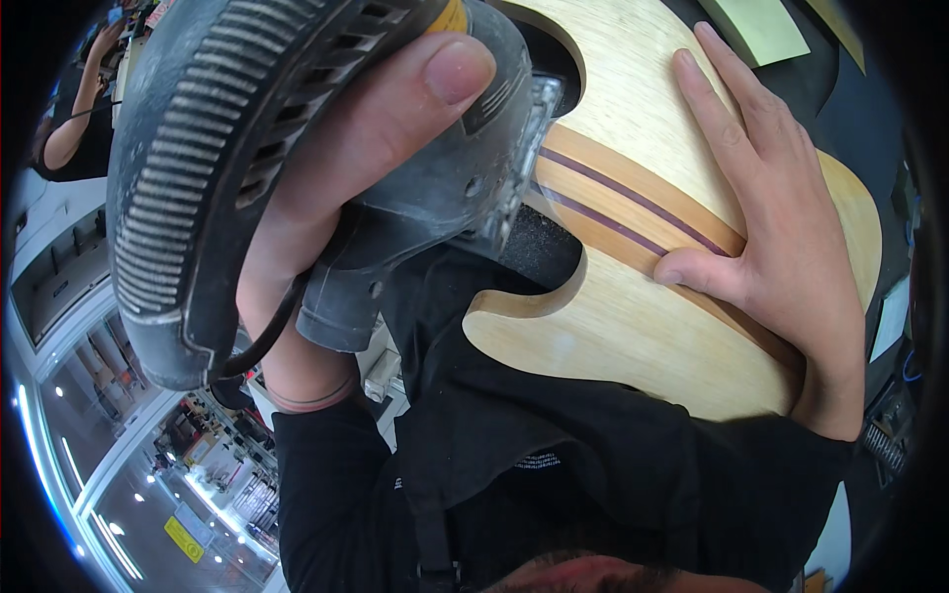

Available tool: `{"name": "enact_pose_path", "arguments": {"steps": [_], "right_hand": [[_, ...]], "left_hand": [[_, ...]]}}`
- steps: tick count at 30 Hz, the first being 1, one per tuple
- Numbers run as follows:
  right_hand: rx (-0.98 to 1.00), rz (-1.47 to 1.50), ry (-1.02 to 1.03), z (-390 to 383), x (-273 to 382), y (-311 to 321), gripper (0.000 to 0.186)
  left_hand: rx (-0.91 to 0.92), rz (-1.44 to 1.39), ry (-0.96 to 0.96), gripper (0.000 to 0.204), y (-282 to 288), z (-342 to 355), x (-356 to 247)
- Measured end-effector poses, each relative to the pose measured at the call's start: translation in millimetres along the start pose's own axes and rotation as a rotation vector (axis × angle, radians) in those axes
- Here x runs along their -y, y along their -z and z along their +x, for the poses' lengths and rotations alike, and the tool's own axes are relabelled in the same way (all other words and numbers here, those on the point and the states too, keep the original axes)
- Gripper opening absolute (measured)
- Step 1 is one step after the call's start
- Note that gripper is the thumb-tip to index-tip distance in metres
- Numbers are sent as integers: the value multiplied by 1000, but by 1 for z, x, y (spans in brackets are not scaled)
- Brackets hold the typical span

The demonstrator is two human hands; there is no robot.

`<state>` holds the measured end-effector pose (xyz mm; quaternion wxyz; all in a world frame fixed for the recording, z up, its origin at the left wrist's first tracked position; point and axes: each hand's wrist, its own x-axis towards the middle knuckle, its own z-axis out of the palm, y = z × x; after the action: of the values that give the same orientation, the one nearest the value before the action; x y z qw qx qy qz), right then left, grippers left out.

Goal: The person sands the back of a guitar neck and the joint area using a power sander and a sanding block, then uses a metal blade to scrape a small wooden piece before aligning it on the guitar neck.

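My left hand [336, 158] is closed round a dusty grey and black electric sander [425, 212], its thumb lying along the near side of the casing. The sander looms large at the upper left, tilted, its pad end close to the edge of a pale wooden guitar body [603, 341]. Whether the pad touches the wood I cannot tell. Brown and purple strips [633, 208] run through the middle of the body, with curved cutaways at its left end. My right hand [781, 198] lies on the body's right part, fingers spread, thumb over the strips.
Beyond the body a pale green block [759, 30] lies on a dark surface. A white sheet [892, 318] and a dark ridged object [883, 447] are at the right. Another person's arm [77, 124] shows far left, above glass panels [89, 395]. My black apron [554, 455] is close below.
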<state>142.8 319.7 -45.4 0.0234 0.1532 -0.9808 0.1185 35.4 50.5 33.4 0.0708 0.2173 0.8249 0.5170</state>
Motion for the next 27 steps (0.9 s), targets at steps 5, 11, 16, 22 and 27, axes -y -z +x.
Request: {"name": "enact_pose_path", "arguments": {"steps": [5,11,16,22,27], "right_hand": [[65,-12,0,3,-1,9,141],[59,-12,-3,2,-4,8,142],[62,-9,4,4,-3,9,143],[2,-1,-4,3,-5,3,143],[2,-5,8,1,-7,1,143]], "left_hand": [[55,-76,-20,87,11,3,1],[16,-221,-44,86,-3,2,-1],[4,103,-96,67,29,-14,40],[155,314,91,81,9,6,-34],[235,381,-424,81,23,19,20]]}}
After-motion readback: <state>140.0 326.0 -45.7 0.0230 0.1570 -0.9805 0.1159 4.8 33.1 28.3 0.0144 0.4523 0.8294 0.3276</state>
